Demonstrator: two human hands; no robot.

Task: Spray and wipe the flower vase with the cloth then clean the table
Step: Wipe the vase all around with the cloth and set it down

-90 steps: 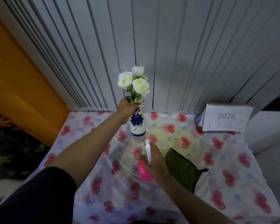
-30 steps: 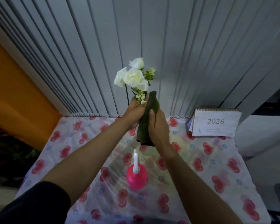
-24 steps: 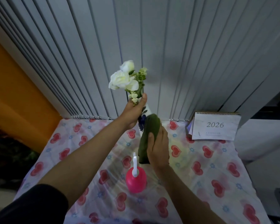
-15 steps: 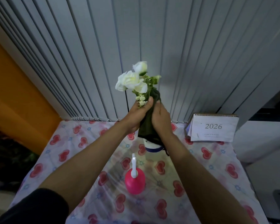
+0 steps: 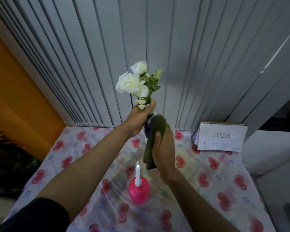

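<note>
Left hand (image 5: 140, 117) grips the vase (image 5: 149, 125) at its neck, held above the table (image 5: 224, 178). Right hand (image 5: 164, 153) presses the green cloth (image 5: 153, 141) around the vase body, hiding most of it. White flowers (image 5: 132, 81) stand in the vase. Pink sprayer (image 5: 138, 188) stands on the table below; calendar (image 5: 220, 136) at rear right.

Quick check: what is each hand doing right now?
Left hand: closed around the neck of the vase, held off the table.
Right hand: pressing the cloth against the vase.
</note>
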